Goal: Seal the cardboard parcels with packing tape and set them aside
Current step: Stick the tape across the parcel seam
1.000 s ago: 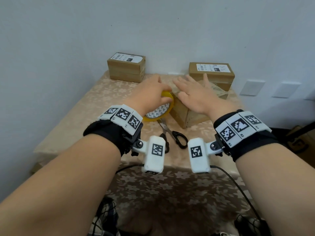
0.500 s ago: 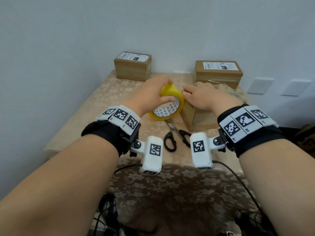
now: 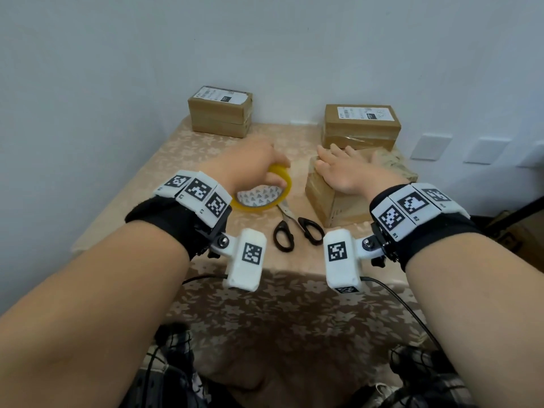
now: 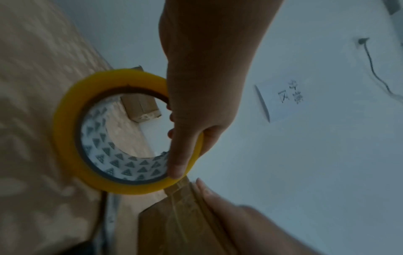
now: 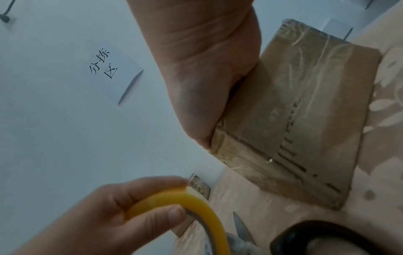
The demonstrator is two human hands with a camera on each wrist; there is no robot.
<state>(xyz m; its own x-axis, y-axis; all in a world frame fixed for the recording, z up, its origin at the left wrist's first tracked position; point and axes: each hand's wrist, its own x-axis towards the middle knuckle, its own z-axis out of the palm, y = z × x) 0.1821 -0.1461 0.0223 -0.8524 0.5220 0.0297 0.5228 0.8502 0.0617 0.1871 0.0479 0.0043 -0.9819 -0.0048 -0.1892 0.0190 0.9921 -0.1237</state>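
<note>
The brown cardboard parcel [image 3: 332, 198] lies near the table's [image 3: 164, 172] right edge, pressed under the flat, straight-fingered right hand [image 3: 344, 169]. The left hand [image 3: 250, 169] grips the yellow tape roll [image 3: 265, 198] just beside it, above black-handled scissors [image 3: 294, 231].

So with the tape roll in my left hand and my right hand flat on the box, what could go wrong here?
1. The right hand only presses flat on the near parcel, so pulling tape might drag the box sideways.
2. The scissors lie just beneath the tape roll gripped by the left hand; lowering the roll could knock them or snag tape on the blades.
3. Existing tape on the parcel looks wrinkled in the right wrist view, so a new strip may bond unevenly.
</note>
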